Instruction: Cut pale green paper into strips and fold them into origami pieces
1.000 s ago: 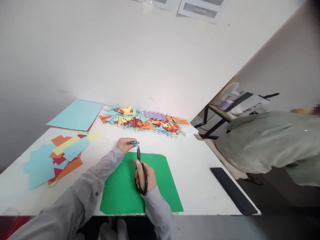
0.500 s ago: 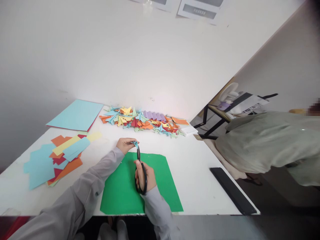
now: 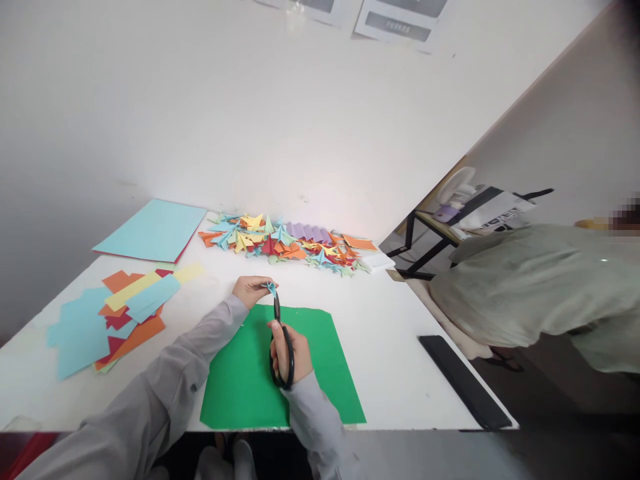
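Observation:
My left hand point(image 3: 250, 291) pinches a small folded piece of blue paper point(image 3: 271, 288) in its fingertips, above the far edge of a green sheet point(image 3: 240, 373). Black-handled scissors point(image 3: 289, 353) are gripped in my right hand point(image 3: 299, 353), over the middle of the sheet. Their blades point away from me, and the tips meet the blue paper. Whether the blades have cut into it is too small to tell.
Colourful folded paper shapes point(image 3: 270, 243) lie heaped along the wall. Loose paper pieces point(image 3: 85, 327) and a large blue sheet point(image 3: 153, 227) are at the left. A black strip point(image 3: 463, 380) lies at the table's right edge; beyond it is another person point(image 3: 520, 287).
Both hands, the scissors and the blue paper hold nearly the same place. The view has shifted only very slightly.

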The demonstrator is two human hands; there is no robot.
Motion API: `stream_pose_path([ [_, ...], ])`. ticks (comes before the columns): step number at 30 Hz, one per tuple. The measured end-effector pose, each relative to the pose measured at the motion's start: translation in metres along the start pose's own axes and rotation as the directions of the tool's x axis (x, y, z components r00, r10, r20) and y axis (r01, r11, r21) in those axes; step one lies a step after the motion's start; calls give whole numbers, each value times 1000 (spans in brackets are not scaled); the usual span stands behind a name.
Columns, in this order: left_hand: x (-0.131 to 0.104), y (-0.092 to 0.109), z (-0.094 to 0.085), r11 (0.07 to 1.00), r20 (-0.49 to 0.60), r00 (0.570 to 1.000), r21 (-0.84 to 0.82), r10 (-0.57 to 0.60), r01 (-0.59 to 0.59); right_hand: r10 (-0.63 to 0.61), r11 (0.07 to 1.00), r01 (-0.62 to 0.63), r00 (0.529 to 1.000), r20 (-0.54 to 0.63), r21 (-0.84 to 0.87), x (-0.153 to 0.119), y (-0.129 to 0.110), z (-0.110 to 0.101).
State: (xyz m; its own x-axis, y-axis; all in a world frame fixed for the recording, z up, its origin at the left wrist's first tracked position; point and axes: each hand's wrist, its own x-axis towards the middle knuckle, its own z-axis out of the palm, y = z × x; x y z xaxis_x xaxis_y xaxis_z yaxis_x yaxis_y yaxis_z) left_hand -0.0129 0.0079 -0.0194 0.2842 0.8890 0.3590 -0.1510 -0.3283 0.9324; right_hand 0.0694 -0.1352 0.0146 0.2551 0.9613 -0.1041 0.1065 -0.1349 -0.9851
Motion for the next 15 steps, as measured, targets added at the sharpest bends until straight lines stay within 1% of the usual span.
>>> stream_pose_path([
  [11, -1, 3, 1, 1000, -8, 1000, -7, 4, -4, -27, 999, 27, 1000, 2, -29, 0, 5, -1],
  [15, 0, 2, 0, 1000, -9, 1000, -5, 2, -2, -82, 994, 82, 997, 3, -69, 3, 10, -2],
])
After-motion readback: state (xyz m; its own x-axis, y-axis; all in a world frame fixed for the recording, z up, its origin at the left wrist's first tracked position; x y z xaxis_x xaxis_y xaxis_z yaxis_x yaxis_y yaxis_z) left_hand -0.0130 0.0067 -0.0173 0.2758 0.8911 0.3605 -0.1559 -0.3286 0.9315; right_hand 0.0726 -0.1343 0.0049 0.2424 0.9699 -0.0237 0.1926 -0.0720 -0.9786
